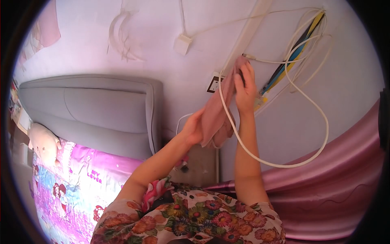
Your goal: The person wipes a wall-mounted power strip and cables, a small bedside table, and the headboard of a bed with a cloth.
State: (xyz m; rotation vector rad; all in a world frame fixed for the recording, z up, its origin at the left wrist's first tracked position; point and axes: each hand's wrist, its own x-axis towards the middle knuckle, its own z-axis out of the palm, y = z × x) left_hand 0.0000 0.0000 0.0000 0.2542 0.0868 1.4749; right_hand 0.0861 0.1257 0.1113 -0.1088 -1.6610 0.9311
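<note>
In front of the wall I hold up a dusty-pink cloth (217, 112), stretched on a slant between both hands. My left hand (193, 127) grips its lower left edge, the fingers partly behind it. Higher up, my right hand (245, 87) is closed on the cloth's upper part. A white cable (284, 165) loops down around my right forearm and passes in front of the cloth. Close to the cloth's top, a dark-tipped cable plug (246, 55) points toward the wall; whether my fingers touch it cannot be seen.
A wall socket (214, 82) lies just behind the cloth. Coiled cables with a yellow, blue and black strip (296, 53) hang at upper right. A white box (183, 44) is on the wall. The grey headboard (97, 110) and bed are left, a pink curtain (325, 195) right.
</note>
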